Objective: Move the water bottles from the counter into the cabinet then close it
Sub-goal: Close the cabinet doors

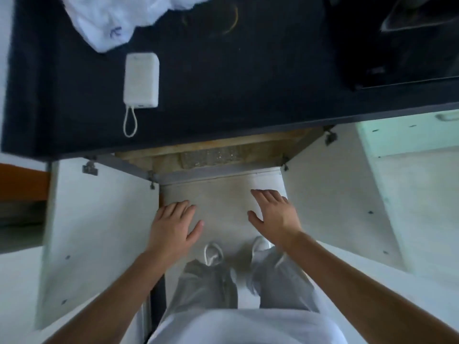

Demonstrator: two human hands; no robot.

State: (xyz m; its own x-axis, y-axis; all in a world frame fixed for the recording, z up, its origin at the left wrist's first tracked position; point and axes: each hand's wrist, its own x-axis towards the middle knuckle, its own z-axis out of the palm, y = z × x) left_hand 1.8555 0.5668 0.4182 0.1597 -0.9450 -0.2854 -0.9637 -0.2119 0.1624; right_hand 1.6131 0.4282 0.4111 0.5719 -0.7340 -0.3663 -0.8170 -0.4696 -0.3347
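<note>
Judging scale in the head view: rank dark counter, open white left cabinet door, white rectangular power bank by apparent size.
dark counter
open white left cabinet door (nearer camera)
white rectangular power bank

I see the left hand and right hand held empty, fingers loosely spread, between the 2 swung-out doors, the left door and right door. Clear water bottles show inside the cabinet under the dark counter. On the counter, 1 white power bank sits near a white plastic bag.
</note>
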